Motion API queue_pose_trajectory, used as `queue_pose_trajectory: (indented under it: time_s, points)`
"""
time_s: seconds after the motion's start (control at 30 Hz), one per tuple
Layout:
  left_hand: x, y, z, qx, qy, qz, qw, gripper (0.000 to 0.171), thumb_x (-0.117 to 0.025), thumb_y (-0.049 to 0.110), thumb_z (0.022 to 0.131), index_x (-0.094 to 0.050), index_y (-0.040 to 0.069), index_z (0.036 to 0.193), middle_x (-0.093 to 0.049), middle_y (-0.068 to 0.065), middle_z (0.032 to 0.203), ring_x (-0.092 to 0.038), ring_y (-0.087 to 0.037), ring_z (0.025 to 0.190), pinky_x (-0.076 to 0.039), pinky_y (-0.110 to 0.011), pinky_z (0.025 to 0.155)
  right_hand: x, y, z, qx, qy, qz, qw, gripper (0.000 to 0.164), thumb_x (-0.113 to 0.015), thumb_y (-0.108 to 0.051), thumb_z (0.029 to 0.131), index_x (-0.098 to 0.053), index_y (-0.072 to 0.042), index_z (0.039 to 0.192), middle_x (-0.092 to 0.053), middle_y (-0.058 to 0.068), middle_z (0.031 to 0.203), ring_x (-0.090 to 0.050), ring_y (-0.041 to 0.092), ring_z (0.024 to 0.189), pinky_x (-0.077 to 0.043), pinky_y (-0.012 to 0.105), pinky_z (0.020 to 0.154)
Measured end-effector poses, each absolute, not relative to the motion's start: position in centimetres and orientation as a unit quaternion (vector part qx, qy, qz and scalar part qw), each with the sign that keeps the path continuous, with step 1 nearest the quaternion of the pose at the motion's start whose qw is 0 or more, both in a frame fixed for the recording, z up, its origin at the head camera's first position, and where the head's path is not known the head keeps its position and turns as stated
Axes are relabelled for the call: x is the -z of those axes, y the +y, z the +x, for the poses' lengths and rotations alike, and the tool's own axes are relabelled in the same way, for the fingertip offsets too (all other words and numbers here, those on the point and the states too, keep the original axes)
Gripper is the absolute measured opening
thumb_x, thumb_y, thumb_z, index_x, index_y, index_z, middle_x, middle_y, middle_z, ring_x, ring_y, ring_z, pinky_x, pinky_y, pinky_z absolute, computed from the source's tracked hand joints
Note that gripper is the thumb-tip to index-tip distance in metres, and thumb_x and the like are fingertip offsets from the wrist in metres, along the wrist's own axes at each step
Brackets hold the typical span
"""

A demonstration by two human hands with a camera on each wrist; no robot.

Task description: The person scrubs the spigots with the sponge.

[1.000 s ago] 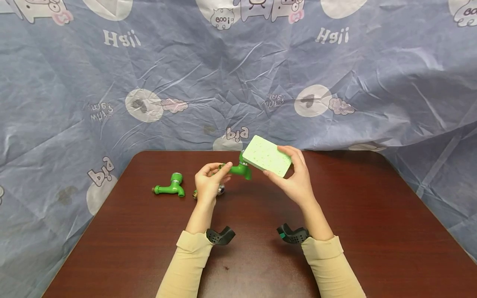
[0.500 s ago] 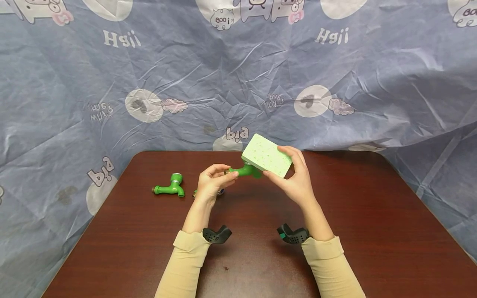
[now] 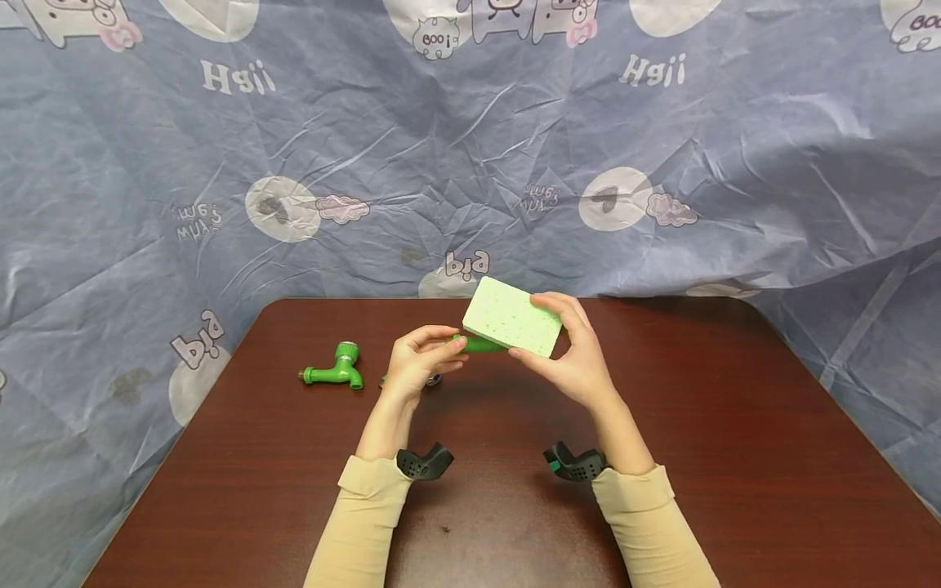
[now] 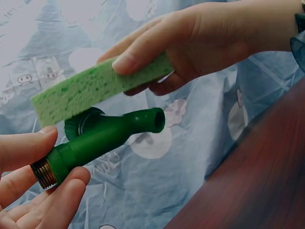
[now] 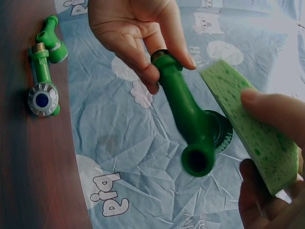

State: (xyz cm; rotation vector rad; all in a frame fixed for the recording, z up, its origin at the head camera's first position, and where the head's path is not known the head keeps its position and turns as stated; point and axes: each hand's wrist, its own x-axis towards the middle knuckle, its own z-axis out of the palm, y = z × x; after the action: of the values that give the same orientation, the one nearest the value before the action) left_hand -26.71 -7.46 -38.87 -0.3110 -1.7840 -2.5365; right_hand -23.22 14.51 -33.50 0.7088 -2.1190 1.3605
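Observation:
Between thumb and fingers, my left hand (image 3: 417, 358) pinches a green faucet (image 3: 482, 345) near its brass threaded end, up above the table. My right hand (image 3: 581, 355) grips a light green sponge (image 3: 512, 317) by one end. In the head view the sponge covers most of the faucet. The left wrist view shows the sponge (image 4: 78, 98) tilted along the knob side of the faucet (image 4: 107, 136), right at the ribbed knob. Seen from the right wrist, the faucet's spout (image 5: 198, 161) points toward the camera, with the sponge (image 5: 255, 129) beside the knob.
On the left of the dark red-brown table (image 3: 662, 457) lies a second green faucet (image 3: 335, 371). Another, with a silver and blue knob (image 5: 43, 99), lies near it, mostly hidden behind my left hand in the head view. A patterned blue cloth (image 3: 412, 147) hangs behind the table.
My left hand has brought the faucet a little to the right, under the sponge. My right hand has shifted the sponge left and slightly down, so it now hides the faucet's knob and spout.

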Motion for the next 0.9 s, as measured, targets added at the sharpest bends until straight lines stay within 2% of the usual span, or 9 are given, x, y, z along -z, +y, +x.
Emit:
queue_pose_trajectory:
  time_s: [0.1, 0.3, 0.37, 0.5, 0.57, 0.63, 0.77, 0.9]
  points:
    - [38.87, -7.39, -26.7, 0.816, -0.569, -0.099, 0.013, 0.018, -0.067, -0.008, 0.081, -0.064, -0.006, 0.098, -0.07, -0.007, 0.077, -0.069, -0.022, 0.066, -0.058, -0.036, 0.064, 33.56, 14.59, -23.34, -0.498, -0.784, 0.265, 0.258, 0.064, -0.083, 0.005, 0.064, -0.055, 0.007, 0.121, -0.05, 0.021, 0.123, -0.045, 0.029, 0.114, -0.039, 0.017, 0.087]
    - [38.8, -7.35, -26.64, 0.817, -0.568, -0.096, 0.013, 0.025, -0.07, -0.004, 0.081, -0.06, -0.013, 0.102, -0.07, -0.006, 0.077, -0.069, -0.02, 0.065, -0.058, -0.03, 0.061, 33.49, 14.71, -23.54, -0.516, -0.765, 0.214, 0.319, 0.062, -0.081, 0.008, 0.064, -0.054, 0.01, 0.12, -0.05, 0.025, 0.122, -0.044, 0.031, 0.114, -0.038, 0.018, 0.088]
    - [38.78, -7.37, -26.64, 0.819, -0.566, -0.096, 0.015, 0.024, -0.069, -0.004, 0.081, -0.061, -0.012, 0.101, -0.07, -0.006, 0.077, -0.069, -0.02, 0.065, -0.058, -0.029, 0.06, 33.47, 14.73, -23.46, -0.515, -0.766, 0.229, 0.31, 0.062, -0.082, 0.008, 0.064, -0.055, 0.01, 0.119, -0.05, 0.024, 0.121, -0.044, 0.03, 0.113, -0.038, 0.018, 0.088]
    - [38.68, -7.41, -26.61, 0.823, -0.558, -0.097, 0.025, 0.013, -0.067, -0.006, 0.082, -0.065, -0.003, 0.095, -0.069, -0.006, 0.076, -0.069, -0.021, 0.064, -0.058, -0.029, 0.059, 33.5, 14.56, -23.28, -0.494, -0.784, 0.271, 0.261, 0.062, -0.083, 0.005, 0.064, -0.055, 0.007, 0.12, -0.051, 0.021, 0.122, -0.046, 0.028, 0.113, -0.039, 0.018, 0.086]
    - [38.65, -7.43, -26.61, 0.827, -0.553, -0.095, 0.027, 0.012, -0.066, -0.006, 0.082, -0.066, 0.002, 0.091, -0.07, -0.005, 0.076, -0.069, -0.02, 0.064, -0.058, -0.029, 0.059, 33.54, 14.43, -23.25, -0.487, -0.79, 0.27, 0.257, 0.062, -0.083, 0.004, 0.065, -0.055, 0.007, 0.121, -0.051, 0.021, 0.122, -0.046, 0.029, 0.113, -0.039, 0.019, 0.086]
    - [38.63, -7.44, -26.6, 0.831, -0.548, -0.093, 0.028, 0.013, -0.066, -0.007, 0.083, -0.067, 0.005, 0.089, -0.07, -0.004, 0.078, -0.069, -0.019, 0.063, -0.058, -0.029, 0.059, 33.56, 14.35, -23.32, -0.485, -0.791, 0.247, 0.279, 0.062, -0.083, 0.004, 0.065, -0.055, 0.007, 0.12, -0.051, 0.021, 0.122, -0.046, 0.03, 0.113, -0.038, 0.019, 0.087]
    - [38.55, -7.5, -26.53, 0.837, -0.539, -0.087, 0.027, 0.016, -0.065, -0.006, 0.084, -0.068, 0.009, 0.088, -0.071, -0.003, 0.08, -0.069, -0.018, 0.063, -0.058, -0.028, 0.06, 33.64, 14.57, -23.59, -0.511, -0.773, 0.188, 0.326, 0.061, -0.081, 0.006, 0.066, -0.054, 0.009, 0.121, -0.05, 0.025, 0.123, -0.046, 0.031, 0.11, -0.04, 0.018, 0.08]
    - [38.46, -7.71, -26.53, 0.84, -0.535, -0.085, 0.025, 0.015, -0.064, -0.005, 0.085, -0.068, 0.009, 0.089, -0.071, -0.003, 0.081, -0.069, -0.018, 0.064, -0.058, -0.028, 0.061, 33.81, 15.18, -23.95, -0.547, -0.754, 0.145, 0.333, 0.062, -0.079, 0.007, 0.068, -0.053, 0.01, 0.123, -0.047, 0.026, 0.124, -0.047, 0.027, 0.105, -0.042, 0.016, 0.072]
